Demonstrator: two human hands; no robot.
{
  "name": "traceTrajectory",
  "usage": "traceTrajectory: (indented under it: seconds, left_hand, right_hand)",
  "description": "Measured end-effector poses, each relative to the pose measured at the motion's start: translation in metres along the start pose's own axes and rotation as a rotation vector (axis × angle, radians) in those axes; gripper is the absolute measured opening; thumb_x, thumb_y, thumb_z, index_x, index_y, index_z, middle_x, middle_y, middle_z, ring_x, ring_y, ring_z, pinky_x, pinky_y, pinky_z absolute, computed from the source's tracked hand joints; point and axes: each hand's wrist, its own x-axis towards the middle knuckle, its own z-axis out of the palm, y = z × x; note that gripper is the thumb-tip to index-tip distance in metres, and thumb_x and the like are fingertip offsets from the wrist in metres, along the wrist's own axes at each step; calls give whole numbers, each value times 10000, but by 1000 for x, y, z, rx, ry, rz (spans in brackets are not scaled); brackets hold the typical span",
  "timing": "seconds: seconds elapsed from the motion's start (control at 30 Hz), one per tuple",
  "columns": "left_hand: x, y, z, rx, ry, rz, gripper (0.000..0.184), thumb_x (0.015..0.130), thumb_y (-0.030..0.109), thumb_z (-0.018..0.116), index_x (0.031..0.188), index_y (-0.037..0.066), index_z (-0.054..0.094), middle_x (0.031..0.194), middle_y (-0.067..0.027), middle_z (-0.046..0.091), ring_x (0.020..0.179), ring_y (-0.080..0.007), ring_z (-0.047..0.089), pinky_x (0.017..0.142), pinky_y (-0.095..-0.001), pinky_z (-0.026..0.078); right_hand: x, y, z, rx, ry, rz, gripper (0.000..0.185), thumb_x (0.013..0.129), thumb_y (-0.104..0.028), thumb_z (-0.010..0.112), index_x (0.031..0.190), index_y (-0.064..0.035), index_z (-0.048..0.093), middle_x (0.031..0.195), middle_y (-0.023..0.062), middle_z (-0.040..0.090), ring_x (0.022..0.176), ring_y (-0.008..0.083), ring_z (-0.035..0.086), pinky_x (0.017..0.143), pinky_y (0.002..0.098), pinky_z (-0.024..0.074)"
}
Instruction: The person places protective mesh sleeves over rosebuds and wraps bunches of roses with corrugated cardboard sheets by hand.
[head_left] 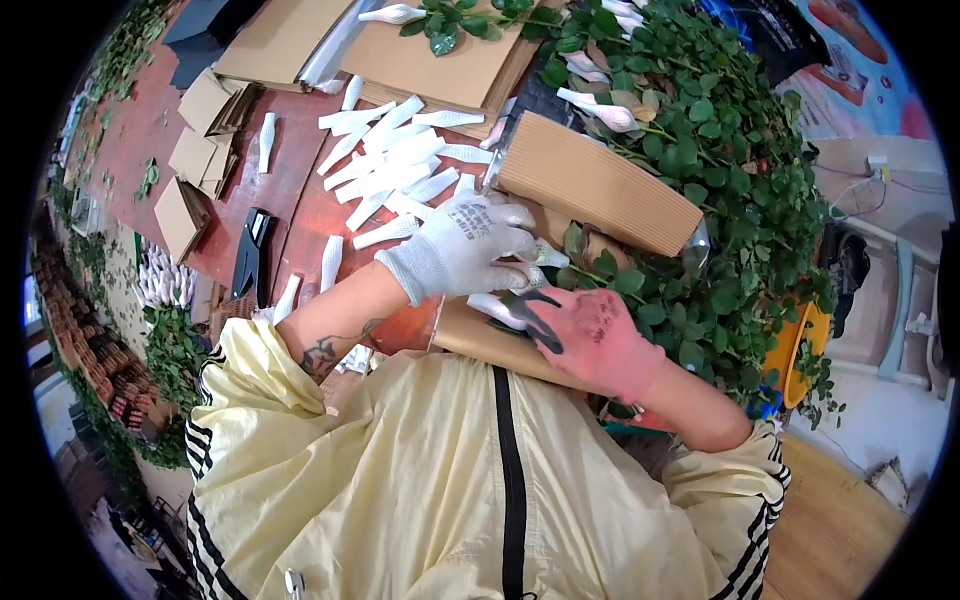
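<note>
My left hand [468, 245], in a white glove, reaches in over the table with its fingers curled down; what lies under its fingertips is hidden. Just beyond them shows a rose bud in white netting [549, 254]. My right hand [590, 335], in a pink glove with dark fingertips, closes on another netted rose bud [496, 309], partly covered by the fingers. Below both hands lies brown corrugated cardboard [490, 338]. A pile of white net sleeves [385, 165] spreads beyond my left hand. Leafy rose stems [690, 300] lie beside my right hand.
A corrugated cardboard wrap [600, 185] lies past my hands. A black stapler [252, 255] and folded cardboard pieces [205, 160] sit at left, with stacked brown sheets [430, 60] at the back. Bundled netted roses [165, 285] stand far left, and a yellow bucket [800, 350] at right.
</note>
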Motion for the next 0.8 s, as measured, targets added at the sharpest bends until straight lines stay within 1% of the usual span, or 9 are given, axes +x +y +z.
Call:
traceTrajectory:
  seconds: [0.07, 0.1, 0.23, 0.3, 0.4, 0.53, 0.67, 0.77, 0.8]
  left_hand:
    - [-1, 4, -2, 13, 0, -22, 288, 718, 309, 710, 910, 100, 665, 1060, -113, 581, 1000, -301, 560, 877, -396, 442]
    - [-1, 6, -3, 30, -8, -32, 286, 717, 312, 708, 907, 103, 664, 1057, -103, 578, 993, -296, 558, 871, -393, 440]
    - [1, 6, 4, 40, -5, -48, 275, 718, 310, 704, 903, 111, 660, 1035, -87, 571, 960, -282, 561, 842, -391, 440]
    - [-1, 3, 10, 71, 74, -9, 266, 705, 307, 709, 886, 119, 655, 997, -79, 568, 929, -270, 563, 809, -392, 442]
    - [0, 2, 9, 5, 39, -41, 249, 693, 299, 711, 855, 122, 648, 969, -72, 562, 925, -263, 564, 795, -398, 442]
    - [-2, -1, 11, 6, 165, -19, 209, 722, 296, 671, 854, 137, 642, 897, -56, 540, 876, -252, 574, 778, -393, 433]
    - [6, -1, 2, -89, 0, -74, 208, 737, 255, 655, 882, 106, 644, 866, -77, 551, 873, -261, 589, 794, -386, 443]
    - [-5, -7, -2, -307, -94, -159, 229, 763, 232, 623, 946, 98, 655, 976, -79, 596, 931, -268, 593, 836, -369, 449]
    - [-17, -13, 1, -354, 89, -233, 241, 777, 229, 607, 969, 92, 659, 998, -88, 617, 938, -264, 604, 843, -362, 456]
  right_hand:
    - [-4, 4, -8, 106, -317, 256, 281, 755, -259, 608, 982, -100, 564, 881, 87, 585, 747, 267, 618, 627, 373, 480]
    - [-9, 9, -6, 115, -373, 276, 290, 756, -274, 618, 985, -104, 568, 845, 74, 586, 745, 254, 619, 637, 382, 479]
    - [-22, 13, 2, -3, -374, 237, 380, 722, -300, 674, 1058, -139, 598, 875, 29, 610, 754, 241, 610, 679, 373, 474]
    - [-14, 11, 5, -87, -477, 233, 418, 708, -357, 678, 1056, -138, 603, 859, 22, 604, 780, 231, 607, 682, 378, 460]
    - [-12, 10, 10, -133, -357, 140, 292, 740, -319, 638, 925, -105, 565, 816, 50, 591, 763, 232, 624, 619, 375, 474]
    - [-2, 6, -2, -32, -415, 205, 283, 733, -330, 635, 889, -108, 551, 791, 44, 579, 753, 226, 616, 614, 372, 460]
    - [-1, 3, 9, -151, -321, 142, 283, 744, -328, 622, 908, -109, 549, 774, 45, 568, 723, 230, 597, 615, 372, 447]
    - [-2, 2, 16, -134, -306, 150, 288, 751, -327, 616, 931, -110, 553, 778, 50, 566, 714, 237, 588, 625, 370, 447]
    - [-2, 3, 18, -129, -297, 170, 296, 755, -328, 612, 948, -111, 557, 787, 52, 567, 714, 241, 584, 632, 368, 447]
